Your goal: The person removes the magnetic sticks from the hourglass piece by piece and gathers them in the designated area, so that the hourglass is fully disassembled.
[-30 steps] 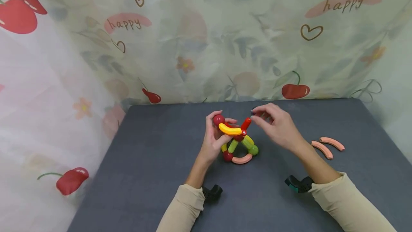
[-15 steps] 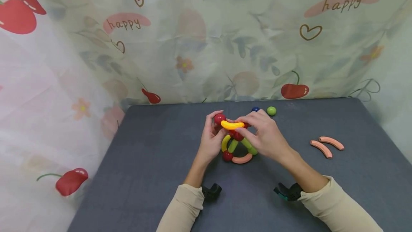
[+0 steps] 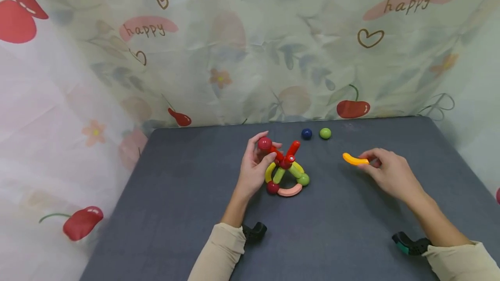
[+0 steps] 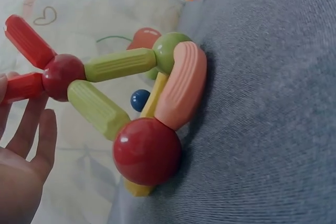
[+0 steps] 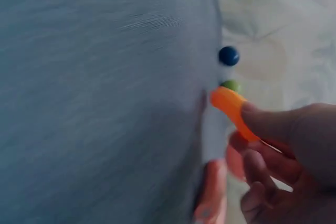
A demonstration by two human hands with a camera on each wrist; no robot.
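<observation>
A small frame of coloured rods and balls (image 3: 289, 192) stands mid-table, with a pink curved rod (image 4: 182, 85), green rods (image 4: 119, 64) and a red ball (image 4: 147, 151) at its base. My left hand (image 3: 253, 166) grips a red rod (image 4: 22, 87) near its top; a red ball (image 3: 264, 144) sits at that rod's outer end. Another red rod (image 3: 293, 148) sticks up at the top. Off to the right, my right hand (image 3: 392, 172) pinches an orange-yellow curved rod (image 3: 354, 159) by one end, above the table and apart from the frame.
A blue ball (image 3: 306, 133) and a green ball (image 3: 325, 133) lie near the table's back edge. Beneath my right hand a pink rod (image 5: 211, 190) shows in the right wrist view. A patterned cloth (image 3: 265, 55) hangs behind the grey table (image 3: 187, 211).
My right hand took hold of the orange-yellow rod on the frame, pulled it off and carried it right. The left hand keeps its grip, nearly still.
</observation>
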